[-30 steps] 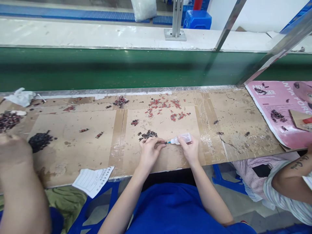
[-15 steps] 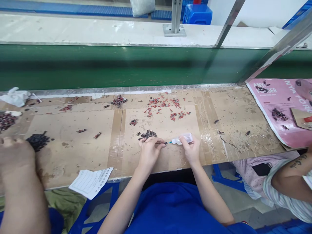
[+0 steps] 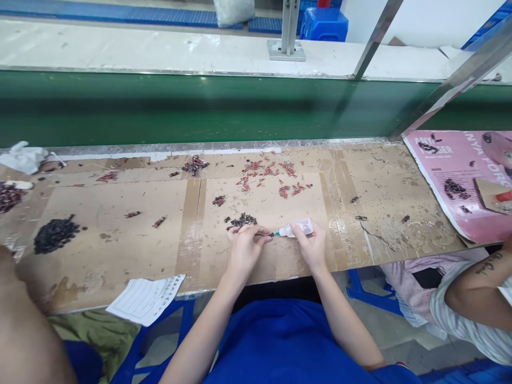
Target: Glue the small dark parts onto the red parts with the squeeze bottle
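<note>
My left hand (image 3: pixel 247 242) pinches a small black piece (image 3: pixel 272 234) at its fingertips, and my right hand (image 3: pixel 313 244) grips a clear plastic bottle (image 3: pixel 298 228) whose blue tip (image 3: pixel 277 233) sits between my hands, so too strong squeezing could, I think, wet my left fingers.

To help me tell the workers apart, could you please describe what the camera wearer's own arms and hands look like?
The left hand and right hand are bare, without gloves; no watch or bracelet shows. Both forearms are uncovered and show no markings. The top worn is blue, seemingly with thin coloured trim near the right elbow.
</note>
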`<state>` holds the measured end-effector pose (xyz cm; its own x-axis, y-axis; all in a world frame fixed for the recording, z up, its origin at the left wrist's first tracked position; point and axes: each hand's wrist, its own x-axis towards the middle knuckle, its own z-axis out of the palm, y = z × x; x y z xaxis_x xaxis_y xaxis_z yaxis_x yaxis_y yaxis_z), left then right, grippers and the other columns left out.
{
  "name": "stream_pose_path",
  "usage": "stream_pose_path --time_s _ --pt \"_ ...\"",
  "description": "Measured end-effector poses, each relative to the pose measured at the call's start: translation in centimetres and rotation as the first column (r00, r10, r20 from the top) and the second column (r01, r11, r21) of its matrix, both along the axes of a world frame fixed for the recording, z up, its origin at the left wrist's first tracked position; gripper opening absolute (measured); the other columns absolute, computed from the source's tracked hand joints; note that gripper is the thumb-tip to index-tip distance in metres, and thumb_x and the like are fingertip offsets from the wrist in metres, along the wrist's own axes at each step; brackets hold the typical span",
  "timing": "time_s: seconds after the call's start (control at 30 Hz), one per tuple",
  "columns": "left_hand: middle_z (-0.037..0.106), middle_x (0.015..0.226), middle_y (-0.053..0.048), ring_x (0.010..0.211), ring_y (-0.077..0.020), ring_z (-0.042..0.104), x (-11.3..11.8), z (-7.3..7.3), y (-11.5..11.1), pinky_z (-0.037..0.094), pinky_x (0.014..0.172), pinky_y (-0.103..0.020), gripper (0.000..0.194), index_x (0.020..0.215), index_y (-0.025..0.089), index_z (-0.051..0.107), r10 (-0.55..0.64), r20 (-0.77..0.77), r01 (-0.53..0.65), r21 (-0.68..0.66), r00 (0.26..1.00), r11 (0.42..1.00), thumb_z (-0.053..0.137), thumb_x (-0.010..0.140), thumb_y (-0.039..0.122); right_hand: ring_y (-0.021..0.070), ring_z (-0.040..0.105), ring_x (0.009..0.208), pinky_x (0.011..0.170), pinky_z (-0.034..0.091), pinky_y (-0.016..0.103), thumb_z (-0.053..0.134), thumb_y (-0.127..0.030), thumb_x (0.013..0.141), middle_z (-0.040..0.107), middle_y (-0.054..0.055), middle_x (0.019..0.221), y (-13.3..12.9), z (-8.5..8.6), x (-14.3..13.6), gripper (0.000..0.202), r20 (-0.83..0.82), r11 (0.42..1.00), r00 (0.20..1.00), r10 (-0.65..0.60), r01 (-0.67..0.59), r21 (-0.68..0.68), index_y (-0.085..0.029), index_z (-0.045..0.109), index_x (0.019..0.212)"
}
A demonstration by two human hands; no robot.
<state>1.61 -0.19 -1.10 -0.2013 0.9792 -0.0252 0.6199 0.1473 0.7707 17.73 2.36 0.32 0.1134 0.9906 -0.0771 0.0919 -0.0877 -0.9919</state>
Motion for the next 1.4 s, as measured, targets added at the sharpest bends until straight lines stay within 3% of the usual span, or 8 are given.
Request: stream_pose_path --time_s 0.33,0.43,0.6,0.8,0.97,1.13,1.3,1.4 --pt "0.076 0.085 -0.004 0.093 -0.0275 0.064 0.2 0.0 -0.8 0.034 0.095 -0.051 0.009 0.081 0.027 0.072 -0.002 -0.034 0.003 0.05 0.999 0.999 0.068 0.078 0.02 0.013 0.052 0.049 0.048 0.043 0.026 0.068 -0.05 0.069 0.06 -0.002 0.064 0.1 -0.9 1.0 0.033 -0.039 0.991 0.991 -0.13 0.13 -0.013 -0.02 0.058 0.08" --pt "0.075 0.092 -0.005 0.095 -0.0256 0.062 -0.3 0.2 -1.3 0.036 0.094 -0.047 0.013 0.088 0.027 0.073 -0.017 -0.037 0.022 0.142 0.999 0.99 0.061 0.084 0.023 0.0187 0.06 0.061 0.059 0.049 0.032 0.07 -0.051 0.069 0.065 0.003 0.076 0.2 -0.6 1.5 0.038 0.204 0.997 0.976 -0.081 0.081 0.009 -0.02 0.059 0.087" --pt "0.072 0.093 -0.005 0.094 -0.0239 0.061 -1.3 0.5 -1.9 0.043 0.089 -0.042 0.018 0.085 0.027 0.071 -0.042 -0.019 0.045 0.217 0.999 0.975 0.054 0.087 0.026 0.0313 0.052 0.106 0.093 0.042 0.048 0.058 -0.048 0.084 0.062 0.015 0.108 3.2 0.4 3.2 0.033 0.663 0.965 0.724 -0.194 0.021 0.26 -0.019 0.069 0.093" --pt "0.073 0.094 -0.005 0.1 -0.0238 0.063 -1.0 0.5 -2.3 0.045 0.094 -0.042 0.015 0.086 0.025 0.069 -0.066 0.071 0.05 0.213 0.995 0.976 0.054 0.086 0.025 0.0331 0.048 0.102 0.087 0.041 0.048 0.06 -0.034 0.087 0.064 0.016 0.098 10.7 -0.2 4.1 0.02 0.796 0.965 0.594 -0.12 -0.117 0.233 -0.02 0.074 0.091" --pt "0.074 0.092 -0.005 0.094 -0.0225 0.067 -0.6 1.0 -2.5 0.048 0.092 -0.042 0.013 0.086 0.025 0.071 -0.03 0.18 -0.005 0.189 0.983 0.982 0.059 0.085 0.028 0.0319 0.051 0.098 0.084 0.042 0.047 0.056 -0.029 0.089 0.065 0.014 0.091 13.0 -0.7 3.6 0.022 0.853 0.963 0.519 -0.047 -0.202 0.176 -0.019 0.07 0.075" --pt "0.075 0.09 -0.005 0.092 -0.0228 0.067 -0.2 1.5 -2.2 0.049 0.091 -0.043 0.013 0.082 0.025 0.073 0.006 0.235 -0.052 0.19 0.972 0.98 0.061 0.084 0.031 0.0254 0.061 0.086 0.081 0.046 0.04 0.047 -0.021 0.091 0.069 0.014 0.091 9.8 0.9 2.9 0.021 0.761 0.949 0.647 0.035 -0.26 0.177 -0.015 0.067 0.092" --pt "0.075 0.092 -0.005 0.093 -0.0229 0.065 0.2 2.0 -1.9 0.048 0.092 -0.043 0.016 0.085 0.026 0.073 0.03 0.172 -0.069 0.224 0.985 0.972 0.057 0.086 0.03 0.0172 0.067 0.079 0.069 0.052 0.029 0.051 -0.033 0.091 0.072 0.006 0.092 3.0 2.6 1.0 0.024 0.421 0.876 0.832 0.36 -0.457 0.153 -0.023 0.072 0.092" --pt "0.075 0.093 -0.005 0.094 -0.0229 0.065 0.5 2.1 -1.8 0.048 0.092 -0.042 0.017 0.088 0.026 0.074 0.021 0.146 -0.056 0.236 0.989 0.97 0.057 0.087 0.029 0.0178 0.069 0.076 0.07 0.055 0.03 0.062 -0.037 0.083 0.075 0.006 0.087 0.7 2.7 0.0 0.021 0.235 0.903 0.897 0.375 -0.41 0.125 -0.021 0.074 0.09"
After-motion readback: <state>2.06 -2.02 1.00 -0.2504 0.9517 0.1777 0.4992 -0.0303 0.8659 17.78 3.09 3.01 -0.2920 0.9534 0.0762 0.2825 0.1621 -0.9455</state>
